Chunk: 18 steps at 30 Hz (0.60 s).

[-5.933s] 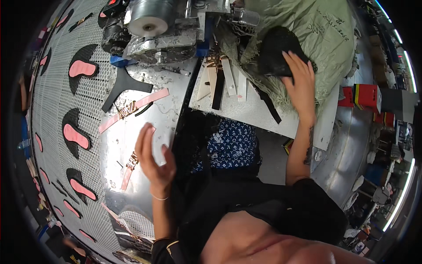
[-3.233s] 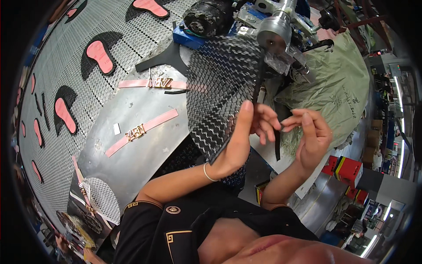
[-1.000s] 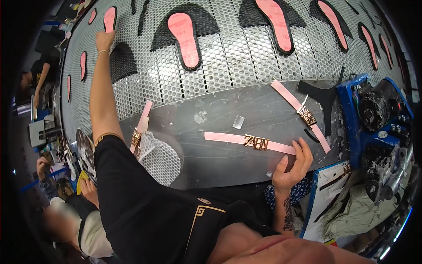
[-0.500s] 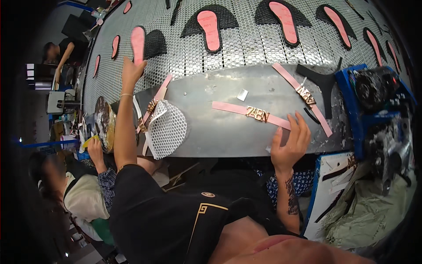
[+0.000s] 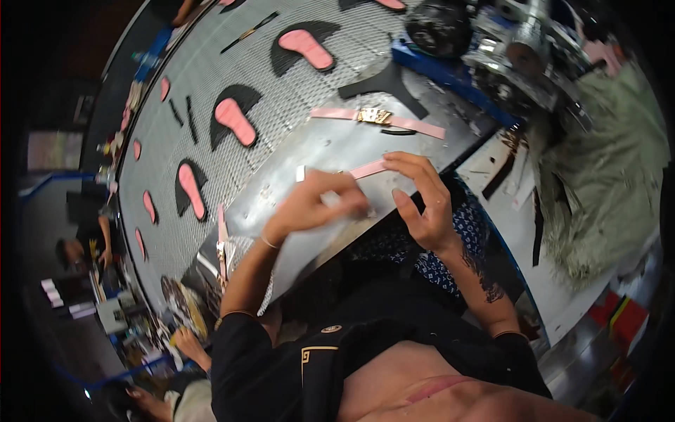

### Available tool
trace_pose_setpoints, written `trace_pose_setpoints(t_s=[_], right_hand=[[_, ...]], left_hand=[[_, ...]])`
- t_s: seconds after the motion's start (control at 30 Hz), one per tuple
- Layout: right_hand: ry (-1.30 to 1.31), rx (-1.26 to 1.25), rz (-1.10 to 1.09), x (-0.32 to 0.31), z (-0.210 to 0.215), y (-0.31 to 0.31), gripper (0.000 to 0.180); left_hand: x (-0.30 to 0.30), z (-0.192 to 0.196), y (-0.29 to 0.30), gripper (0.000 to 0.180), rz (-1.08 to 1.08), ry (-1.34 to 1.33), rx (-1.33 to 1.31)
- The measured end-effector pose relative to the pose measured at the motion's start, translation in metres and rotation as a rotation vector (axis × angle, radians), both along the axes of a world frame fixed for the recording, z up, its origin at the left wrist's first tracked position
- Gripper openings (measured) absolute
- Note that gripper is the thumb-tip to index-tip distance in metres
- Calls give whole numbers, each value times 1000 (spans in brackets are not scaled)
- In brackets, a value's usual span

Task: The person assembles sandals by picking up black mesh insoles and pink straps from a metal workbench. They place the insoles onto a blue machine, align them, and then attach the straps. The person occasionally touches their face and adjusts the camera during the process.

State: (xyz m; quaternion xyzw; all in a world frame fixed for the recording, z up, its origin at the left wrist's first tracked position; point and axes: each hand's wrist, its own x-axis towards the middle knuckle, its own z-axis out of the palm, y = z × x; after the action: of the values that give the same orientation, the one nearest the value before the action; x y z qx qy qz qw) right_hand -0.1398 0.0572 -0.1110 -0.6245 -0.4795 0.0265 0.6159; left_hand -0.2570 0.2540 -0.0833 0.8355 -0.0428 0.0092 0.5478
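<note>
While both hands meet over the grey metal worktop [image 5: 309,151], left hand [image 5: 309,204] and right hand [image 5: 422,200] pinch a thin pink strap [image 5: 370,168]; a buckled pink strap [image 5: 376,118] lies farther off

Only 1 view: head-worn fisheye, looking steeply down from close above the person's own torso and forearms, which enter from the lower edge. It faces a grey metal work plate [image 5: 330,151] and the curved perforated conveyor belt [image 5: 211,77] beyond; straight edges bow toward the black rim.
</note>
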Motion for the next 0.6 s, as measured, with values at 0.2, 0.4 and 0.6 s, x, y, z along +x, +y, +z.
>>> trace_pose_setpoints(t_s=[0.2, 0.4, 0.6], right_hand=[[54, 217, 329, 1, 54, -30, 29], [-8, 465, 132, 4, 70, -33, 42], [8, 561, 68, 12, 71, -29, 34]], left_hand=[[50, 27, -102, 39, -625, -264, -87], [75, -2, -137, 46, -587, -365, -253], [108, 25, -142, 50, -604, -584, -284]])
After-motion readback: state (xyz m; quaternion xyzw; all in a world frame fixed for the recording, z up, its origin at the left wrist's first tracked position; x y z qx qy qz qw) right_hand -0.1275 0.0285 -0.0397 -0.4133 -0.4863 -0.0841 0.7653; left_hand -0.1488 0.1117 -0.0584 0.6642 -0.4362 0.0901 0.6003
